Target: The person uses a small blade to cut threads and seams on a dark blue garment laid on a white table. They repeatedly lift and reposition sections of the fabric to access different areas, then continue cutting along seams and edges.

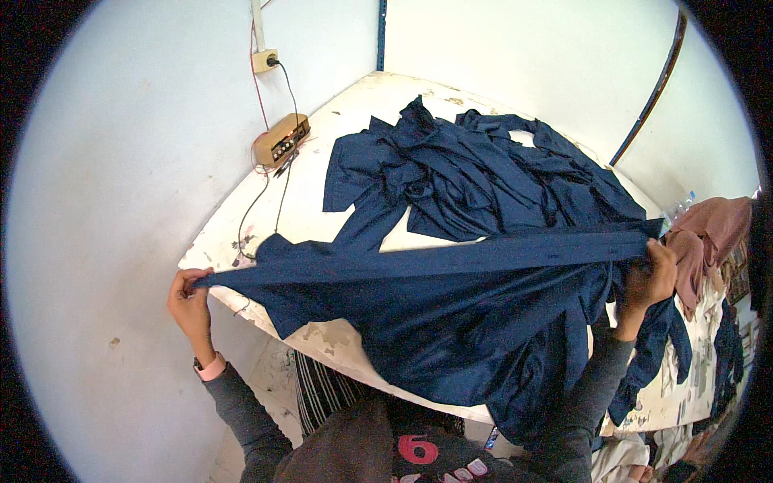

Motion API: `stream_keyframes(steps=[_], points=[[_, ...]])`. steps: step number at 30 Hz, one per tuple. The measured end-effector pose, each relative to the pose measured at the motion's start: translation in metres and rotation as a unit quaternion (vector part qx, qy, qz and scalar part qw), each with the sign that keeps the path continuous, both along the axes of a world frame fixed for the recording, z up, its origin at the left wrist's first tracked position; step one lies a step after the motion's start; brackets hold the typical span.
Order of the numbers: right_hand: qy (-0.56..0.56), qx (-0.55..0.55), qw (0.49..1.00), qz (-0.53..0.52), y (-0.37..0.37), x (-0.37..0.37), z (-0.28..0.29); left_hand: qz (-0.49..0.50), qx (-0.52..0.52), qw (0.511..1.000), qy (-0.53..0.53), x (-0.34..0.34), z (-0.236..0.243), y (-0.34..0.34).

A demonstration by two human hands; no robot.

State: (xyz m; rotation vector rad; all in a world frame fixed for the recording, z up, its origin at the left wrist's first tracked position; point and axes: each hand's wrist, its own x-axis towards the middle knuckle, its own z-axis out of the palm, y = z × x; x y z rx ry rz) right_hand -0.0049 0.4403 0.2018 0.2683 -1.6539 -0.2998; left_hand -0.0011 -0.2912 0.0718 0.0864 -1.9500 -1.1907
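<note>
A navy garment (pixel 451 322) is stretched across the near part of the white table, its long straight band running from one hand to the other. At the left end, my left hand (pixel 192 302) pinches the narrow tip of that band between thumb and fingers, out past the table edge. My right hand (pixel 651 278), slightly blurred, grips the other end at the right. Below the band the cloth hangs in folds over the table's near edge. Behind it lies a heap of more navy garments (pixel 475 173), crumpled together and partly touching the stretched one.
The worn white table (pixel 354 105) meets walls at the left and back. A brown box with knobs (pixel 282 141) sits at its left edge, wired to a wall socket (pixel 264 62). At the right are a dusty-pink cloth (pixel 708 233), a clear plastic bottle (pixel 680 205) and more fabric.
</note>
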Motion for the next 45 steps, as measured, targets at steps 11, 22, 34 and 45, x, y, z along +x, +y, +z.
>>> stream_keyframes(steps=[11, 22, 34, 45], points=[[-0.232, -0.201, 0.945, -0.112, -0.052, -0.046, -0.025, -0.346, 0.384, 0.818, -0.252, 0.023, 0.016, 0.165], [-0.641, -0.265, 0.561, 0.451, -0.313, 0.009, -0.065, -0.369, 0.292, 0.846, -0.253, 0.055, 0.018, 0.221], [-0.634, -0.36, 0.547, 0.411, -0.321, 0.031, -0.079, -0.176, 0.083, 0.974, -0.115, 0.067, 0.024, 0.223], [-0.575, -0.286, 0.671, 0.37, -0.326, 0.039, -0.059, -0.171, -0.098, 0.98, -0.003, 0.064, 0.015, 0.219]])
